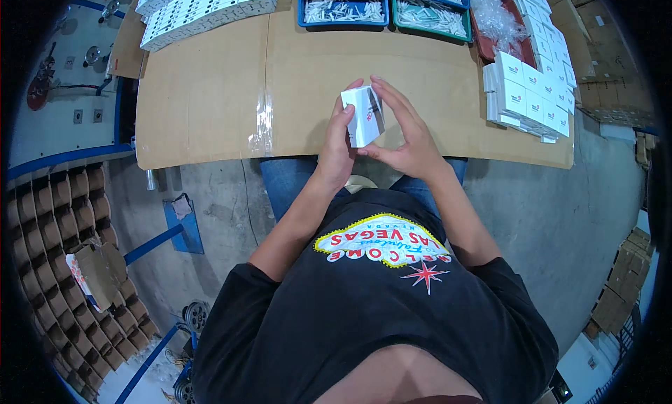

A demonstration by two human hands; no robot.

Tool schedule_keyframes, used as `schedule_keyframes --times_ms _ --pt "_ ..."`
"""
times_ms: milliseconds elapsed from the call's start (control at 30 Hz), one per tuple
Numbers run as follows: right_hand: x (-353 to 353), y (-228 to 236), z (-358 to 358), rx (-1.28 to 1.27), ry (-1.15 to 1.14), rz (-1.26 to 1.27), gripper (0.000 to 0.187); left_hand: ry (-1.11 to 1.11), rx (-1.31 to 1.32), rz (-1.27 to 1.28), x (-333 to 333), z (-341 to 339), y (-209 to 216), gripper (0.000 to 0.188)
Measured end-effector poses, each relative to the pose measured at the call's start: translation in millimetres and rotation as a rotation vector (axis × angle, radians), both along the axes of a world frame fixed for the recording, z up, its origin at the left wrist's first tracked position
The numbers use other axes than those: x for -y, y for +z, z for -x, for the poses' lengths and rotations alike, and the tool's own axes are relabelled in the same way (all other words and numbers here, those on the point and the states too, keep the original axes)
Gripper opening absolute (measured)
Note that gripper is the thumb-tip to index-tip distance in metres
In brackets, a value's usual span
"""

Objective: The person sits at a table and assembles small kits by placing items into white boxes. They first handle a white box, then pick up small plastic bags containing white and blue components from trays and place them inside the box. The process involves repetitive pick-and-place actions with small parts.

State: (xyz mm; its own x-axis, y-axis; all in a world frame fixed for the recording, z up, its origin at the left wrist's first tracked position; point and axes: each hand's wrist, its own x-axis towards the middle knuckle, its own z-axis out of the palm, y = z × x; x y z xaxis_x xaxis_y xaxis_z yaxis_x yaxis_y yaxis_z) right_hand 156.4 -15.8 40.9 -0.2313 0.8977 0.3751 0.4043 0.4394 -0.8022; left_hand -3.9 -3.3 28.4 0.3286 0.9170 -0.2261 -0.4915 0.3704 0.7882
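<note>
A small white carton (365,127) with a dark-and-red print is held upright just above the near part of the cardboard-covered table (203,99). My left hand (337,141) wraps its left side, with the thumb lying on the face toward me. On the other side, my right hand (407,134) arches around the carton, the fingertips at its top right corner and the thumb at its lower edge. A gap shows between the right palm and the carton. Whether anything is inside the carton cannot be seen.
Stacked white cartons stand at the right (528,99) and in a long block at the back left (210,12). Blue (343,24) and green (432,31) trays of small white parts sit at the back. A red tray (488,47) holds clear plastic bags. Cardboard dividers (63,229) lie at the left.
</note>
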Motion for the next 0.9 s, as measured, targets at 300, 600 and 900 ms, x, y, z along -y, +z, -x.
schedule_keyframes --times_ms 300,600,900 --pt "-0.2 -10.1 -10.6 0.103 0.012 -0.003 0.064 -0.184 0.183 0.211 -3.6 11.7 -15.9 0.065" --pt "1.1 -5.0 -8.7 0.041 -0.01 0.091 0.06 -0.106 -0.175 0.146 2.4 1.5 -13.7 0.07" --pt "2.1 1.3 7.3 -0.048 -0.002 0.329 0.075 0.035 -0.241 0.011 0.8 -3.1 -13.9 0.074"
